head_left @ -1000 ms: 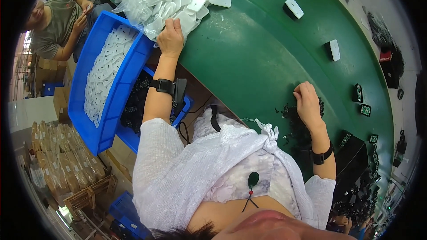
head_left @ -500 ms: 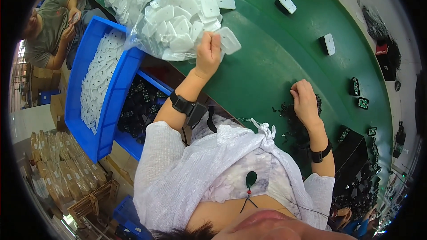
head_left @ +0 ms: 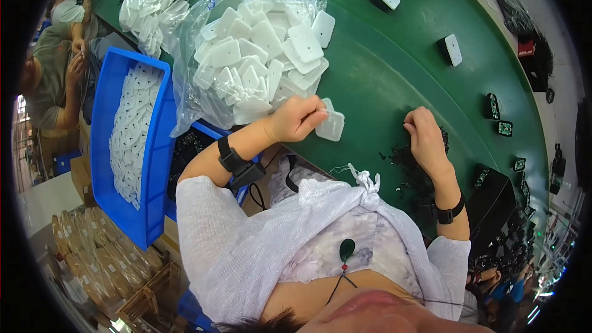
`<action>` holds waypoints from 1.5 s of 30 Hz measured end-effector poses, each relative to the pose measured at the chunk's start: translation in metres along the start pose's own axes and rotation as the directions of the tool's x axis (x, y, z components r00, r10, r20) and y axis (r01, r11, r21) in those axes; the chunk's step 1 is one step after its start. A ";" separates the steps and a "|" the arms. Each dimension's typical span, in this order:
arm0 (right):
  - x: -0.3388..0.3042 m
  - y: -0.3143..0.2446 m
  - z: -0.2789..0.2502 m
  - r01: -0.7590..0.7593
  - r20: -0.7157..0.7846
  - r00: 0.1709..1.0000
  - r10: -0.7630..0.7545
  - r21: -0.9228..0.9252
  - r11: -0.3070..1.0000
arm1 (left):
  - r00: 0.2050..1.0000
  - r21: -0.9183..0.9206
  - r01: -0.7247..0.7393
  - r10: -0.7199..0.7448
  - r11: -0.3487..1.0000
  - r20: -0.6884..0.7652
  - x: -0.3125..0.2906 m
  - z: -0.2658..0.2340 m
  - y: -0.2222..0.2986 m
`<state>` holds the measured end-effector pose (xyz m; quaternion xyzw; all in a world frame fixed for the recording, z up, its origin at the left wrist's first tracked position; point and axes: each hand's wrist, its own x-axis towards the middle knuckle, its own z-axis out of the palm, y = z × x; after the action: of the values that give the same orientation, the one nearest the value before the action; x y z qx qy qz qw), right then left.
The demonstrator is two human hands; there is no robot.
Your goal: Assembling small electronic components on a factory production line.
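My left hand [head_left: 296, 118] is closed, thumb against fingers, on the edge of thin white plastic plates [head_left: 331, 126] with rounded corners; two seem to overlap. It is at the near side of a heap of similar white plates [head_left: 265, 43], which spills from a clear plastic bag [head_left: 188, 80]. Over on the right, my right hand [head_left: 425, 137] has its fingers bent and pressed together beside a pile of small black parts [head_left: 410, 163]. Whatever its fingertips may hold is hidden.
Blue bins stand at the left; the upper bin [head_left: 157, 142] holds flat white pieces. White-topped black housings [head_left: 453, 50] and small circuit-board units [head_left: 505, 127] lie across the green table [head_left: 370, 74]. A black box [head_left: 490, 200] stands at my right. Other people [head_left: 52, 80] sit at the far left.
My left hand has drawn back from the white heap toward me, carrying the plates along. The right hand has hardly moved. The view has shifted slightly.
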<state>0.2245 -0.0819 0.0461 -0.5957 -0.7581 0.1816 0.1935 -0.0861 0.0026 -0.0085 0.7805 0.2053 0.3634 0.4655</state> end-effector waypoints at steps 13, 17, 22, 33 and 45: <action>0.003 -0.011 -0.010 -0.327 -0.066 0.906 0.419 0.518 0.790 | 0.939 0.453 -0.166 0.280 0.876 -0.197 0.043 0.032 0.035; 0.001 -0.026 -0.012 -0.163 -0.215 0.906 0.364 0.616 0.771 | 0.949 0.010 0.192 -0.183 0.981 -0.258 0.051 0.060 0.051; -0.006 -0.045 -0.015 -0.122 -0.041 0.868 0.495 0.949 0.291 | 0.861 -0.634 0.343 -0.501 0.693 -0.083 0.061 0.090 0.062; -0.036 -0.038 -0.006 -0.091 -0.213 0.858 0.467 0.832 0.547 | 0.939 -0.437 0.322 -0.342 0.840 0.035 0.070 0.117 0.083; -0.042 -0.037 0.000 0.040 -0.523 0.814 0.254 0.485 0.874 | 0.876 -0.650 0.379 -0.482 0.659 0.021 0.072 0.132 0.089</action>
<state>0.2023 -0.1309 0.0620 -0.5994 -0.5606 0.1853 0.5405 0.0591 -0.0689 0.0561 0.4746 0.2843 0.3487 0.7565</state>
